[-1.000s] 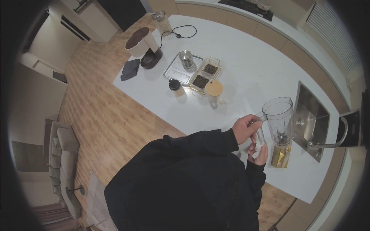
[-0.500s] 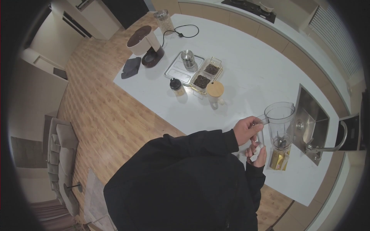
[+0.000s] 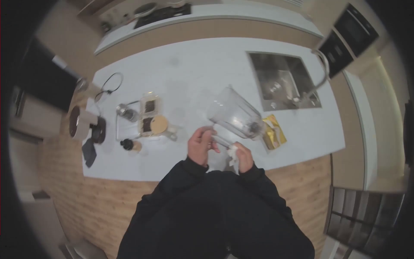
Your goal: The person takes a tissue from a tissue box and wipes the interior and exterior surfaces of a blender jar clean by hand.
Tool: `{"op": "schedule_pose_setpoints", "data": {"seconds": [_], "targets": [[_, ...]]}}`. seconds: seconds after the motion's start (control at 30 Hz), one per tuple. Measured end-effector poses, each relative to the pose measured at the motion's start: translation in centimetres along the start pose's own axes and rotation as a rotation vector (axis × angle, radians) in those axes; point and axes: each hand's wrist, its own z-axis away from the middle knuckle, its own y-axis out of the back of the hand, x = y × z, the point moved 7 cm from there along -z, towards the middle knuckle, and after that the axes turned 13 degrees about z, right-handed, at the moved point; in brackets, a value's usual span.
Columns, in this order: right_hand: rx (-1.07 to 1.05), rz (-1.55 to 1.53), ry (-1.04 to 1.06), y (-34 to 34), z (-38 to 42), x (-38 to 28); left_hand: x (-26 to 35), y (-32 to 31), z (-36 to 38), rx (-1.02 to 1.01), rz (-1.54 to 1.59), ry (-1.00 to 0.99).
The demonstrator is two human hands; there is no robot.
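My left hand (image 3: 201, 144) grips the handle of a clear blender jug (image 3: 235, 114), which is tilted with its mouth pointing up and left above the white counter (image 3: 207, 73). My right hand (image 3: 242, 156) holds a crumpled white cloth (image 3: 233, 152) against the jug's lower side, close to the handle. Dark blades show at the jug's base. A gold packet (image 3: 274, 131) lies flat on the counter just right of the jug.
A steel sink (image 3: 280, 82) with a curved tap (image 3: 321, 71) is sunk into the counter's right part. At left stand a wooden-lidded jar (image 3: 158, 124), glass containers of dark contents (image 3: 148, 113), a metal tray (image 3: 125, 125), a small dark-capped bottle (image 3: 128, 144) and a brown-and-white appliance (image 3: 86, 125).
The view has swung round, so the sink now sits at the upper right. The jug has gone from upright to tilted, still in my left hand, with the cloth still at its side.
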Motion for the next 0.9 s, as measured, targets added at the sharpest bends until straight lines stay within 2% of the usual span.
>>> {"op": "schedule_pose_setpoints", "data": {"seconds": [0.1,0.2,0.4,0.5,0.57,0.6,0.7,0.8,0.9], "targets": [[-0.089,-0.069,-0.017,0.0,0.3,0.7,-0.1,0.0,0.1,-0.030,-0.080,-0.068],[-0.202,-0.129,-0.118,-0.4,0.5,1.3,0.0,0.0,0.1,-0.060,-0.135,-0.121],[-0.151,-0.133,-0.219,0.2,1.2,3.3,-0.6,-0.2,0.2,-0.115,-0.133,-0.110],[-0.014,-0.048,-0.164,0.8,1.3,2.5,-0.4,-0.5,0.4,-0.111,-0.123,-0.115],[0.151,0.198,0.130,1.4,1.3,0.8,-0.4,-0.6,0.5,-0.100,-0.126,-0.116],[0.189,0.258,0.203,1.5,1.5,0.2,-0.4,-0.5,0.5,-0.094,-0.126,-0.114],[0.154,0.273,0.165,1.7,1.4,-0.2,-0.5,-0.5,0.3,-0.125,-0.112,-0.129],[0.000,0.057,-0.065,1.1,1.0,1.9,-0.5,-0.1,0.3,-0.139,-0.116,-0.135],[-0.279,-0.403,-0.238,-0.2,0.7,2.8,-0.7,-0.2,0.2,-0.153,-0.148,-0.121]]}}
